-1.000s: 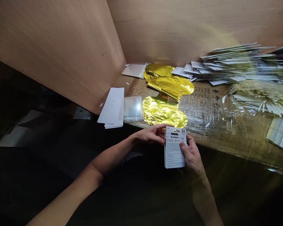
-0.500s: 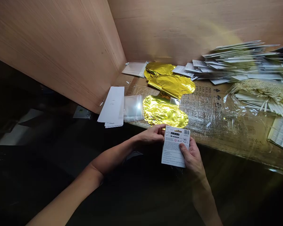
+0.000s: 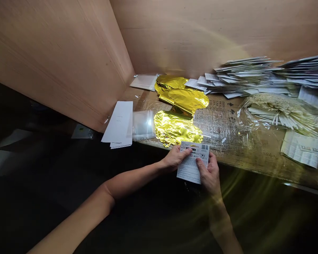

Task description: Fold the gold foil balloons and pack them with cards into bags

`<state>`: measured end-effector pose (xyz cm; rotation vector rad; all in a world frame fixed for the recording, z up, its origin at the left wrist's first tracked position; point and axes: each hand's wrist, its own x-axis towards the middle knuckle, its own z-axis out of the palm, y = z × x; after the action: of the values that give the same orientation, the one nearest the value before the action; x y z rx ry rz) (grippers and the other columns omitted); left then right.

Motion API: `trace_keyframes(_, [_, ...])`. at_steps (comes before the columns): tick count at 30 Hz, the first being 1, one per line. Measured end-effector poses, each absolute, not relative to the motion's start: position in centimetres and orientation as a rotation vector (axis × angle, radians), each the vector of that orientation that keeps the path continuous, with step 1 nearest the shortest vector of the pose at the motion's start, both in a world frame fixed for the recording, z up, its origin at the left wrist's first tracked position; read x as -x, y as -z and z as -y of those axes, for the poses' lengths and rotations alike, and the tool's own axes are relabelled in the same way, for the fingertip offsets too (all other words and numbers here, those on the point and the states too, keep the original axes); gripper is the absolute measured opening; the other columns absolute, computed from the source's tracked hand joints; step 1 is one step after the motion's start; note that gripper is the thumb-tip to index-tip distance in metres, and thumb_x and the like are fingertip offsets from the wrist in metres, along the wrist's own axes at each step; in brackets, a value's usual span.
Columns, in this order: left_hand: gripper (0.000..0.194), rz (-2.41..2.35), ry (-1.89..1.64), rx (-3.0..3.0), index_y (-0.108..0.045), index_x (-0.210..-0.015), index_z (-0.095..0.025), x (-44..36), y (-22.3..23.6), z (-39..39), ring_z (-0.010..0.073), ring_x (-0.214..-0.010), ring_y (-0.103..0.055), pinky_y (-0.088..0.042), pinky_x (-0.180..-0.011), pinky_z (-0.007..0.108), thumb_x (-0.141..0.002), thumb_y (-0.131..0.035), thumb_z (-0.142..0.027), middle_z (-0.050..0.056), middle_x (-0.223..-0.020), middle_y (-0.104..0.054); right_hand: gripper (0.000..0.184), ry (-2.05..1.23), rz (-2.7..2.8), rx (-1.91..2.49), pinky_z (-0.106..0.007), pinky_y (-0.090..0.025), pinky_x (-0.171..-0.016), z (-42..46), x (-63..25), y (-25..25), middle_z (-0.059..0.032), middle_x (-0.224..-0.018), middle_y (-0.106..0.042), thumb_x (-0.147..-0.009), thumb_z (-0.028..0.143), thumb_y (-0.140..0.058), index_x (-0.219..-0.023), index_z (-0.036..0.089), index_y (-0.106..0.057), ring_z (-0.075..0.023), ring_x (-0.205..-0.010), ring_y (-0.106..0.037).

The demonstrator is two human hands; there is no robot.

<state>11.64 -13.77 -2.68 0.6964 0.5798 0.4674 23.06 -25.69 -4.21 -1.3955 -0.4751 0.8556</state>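
Both hands hold a white printed packaging card (image 3: 190, 170) with a barcode and a hang hole, its text side facing me and slightly tilted. My left hand (image 3: 174, 157) grips its upper left edge, thumb lying across the print. On the card's right side, my right hand (image 3: 210, 173) presses its thumb on the front, with the fingers behind. Just past the card, a stack of gold foil balloons (image 3: 178, 127) lies at the table's front edge. More folded gold foil (image 3: 192, 100) is behind it. What lies behind the card is hidden.
Left of the foil are clear plastic sleeves (image 3: 143, 124) and white paper strips (image 3: 119, 121). At right sit piled folded leaflets (image 3: 249, 76), a plastic bag of white sticks (image 3: 286, 114) and a leaflet stack (image 3: 300, 150). Wooden panels (image 3: 185, 35) bound the cardboard-covered tabletop (image 3: 214, 141).
My left thumb has moved onto the front of the card, which now tilts more. The view has shifted a little, so the tabletop things appear further left.
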Motion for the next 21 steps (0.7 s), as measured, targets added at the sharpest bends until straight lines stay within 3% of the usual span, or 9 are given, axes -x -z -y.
trace_keyframes(2, [0.056,-0.611,-0.533,-0.664,-0.078,-0.097,-0.009,-11.8,2.3,13.7,0.0200,-0.078,-0.073,-0.059,-0.083,0.036,-0.067,-0.097,-0.052,0.013,-0.091,-0.080,0.067,-0.929,0.424,1.323,-0.029,-0.061,-0.055,26.3,-23.1,4.8,-0.0080,-0.102,-0.080,-0.082,0.055,-0.089,-0.134,0.025,-0.058,-0.0217,-0.071,-0.075])
trace_keyframes(3, [0.055,-0.622,-0.572,-0.642,-0.078,-0.097,-0.009,-11.9,2.0,13.5,0.0201,-0.078,-0.073,-0.060,-0.083,0.036,-0.068,-0.097,-0.051,0.012,-0.091,-0.080,0.065,-0.970,0.395,1.296,-0.025,-0.053,-0.043,26.8,-22.8,5.2,-0.0049,-0.088,-0.078,-0.080,0.058,-0.089,-0.127,0.024,-0.062,-0.0177,-0.056,-0.068])
trace_keyframes(6, [0.052,-0.628,-0.598,-0.613,-0.079,-0.101,-0.010,-12.0,1.5,12.3,0.0207,-0.081,-0.075,-0.060,-0.084,0.036,-0.070,-0.096,-0.048,0.012,-0.093,-0.081,0.048,-1.102,0.359,1.292,-0.019,-0.031,-0.029,28.4,-21.3,6.5,0.0026,-0.055,-0.062,-0.080,0.062,-0.088,-0.091,0.020,-0.068,-0.0082,-0.033,-0.044])
trace_keyframes(9, [0.052,-0.645,-0.526,-0.622,-0.079,-0.102,-0.010,-12.2,1.4,11.0,0.0202,-0.081,-0.075,-0.060,-0.080,0.033,-0.067,-0.098,-0.044,0.013,-0.095,-0.081,0.048,-1.185,0.342,1.334,-0.019,-0.032,-0.032,29.8,-20.1,7.2,-0.0018,-0.054,-0.064,-0.085,0.059,-0.084,-0.072,0.017,-0.068,-0.0072,-0.032,-0.045])
trace_keyframes(15, [0.059,-0.610,-0.498,-0.663,-0.078,-0.101,-0.010,-13.9,2.7,12.7,0.0220,-0.084,-0.074,-0.060,-0.086,0.038,-0.063,-0.099,-0.049,0.013,-0.098,-0.080,0.057,-1.130,0.205,1.335,-0.017,-0.019,-0.029,29.2,-20.3,6.6,-0.0110,-0.056,-0.071,-0.080,0.067,-0.085,-0.070,0.012,-0.072,-0.0037,-0.029,-0.037])
trace_keyframes(18, [0.061,-0.559,-0.449,-0.760,-0.077,-0.105,-0.009,-14.7,3.5,15.1,0.0261,-0.094,-0.074,-0.058,-0.095,0.043,-0.066,-0.096,-0.053,0.016,-0.108,-0.079,0.052,-0.992,0.107,1.280,-0.015,-0.022,-0.029,28.5,-21.0,6.1,-0.0063,-0.060,-0.072,-0.073,0.063,-0.092,-0.081,0.015,-0.072,-0.0096,-0.036,-0.054])
trace_keyframes(21, [0.062,-0.529,-0.395,-1.027,-0.075,-0.114,-0.010,-14.9,3.6,15.7,0.0329,-0.111,-0.071,-0.054,-0.106,0.049,-0.074,-0.089,-0.056,0.019,-0.118,-0.076,0.052,-0.942,0.071,1.235,-0.013,-0.026,-0.030,28.6,-21.8,6.0,-0.0053,-0.070,-0.075,-0.069,0.057,-0.097,-0.090,0.017,-0.071,-0.0180,-0.054,-0.072])
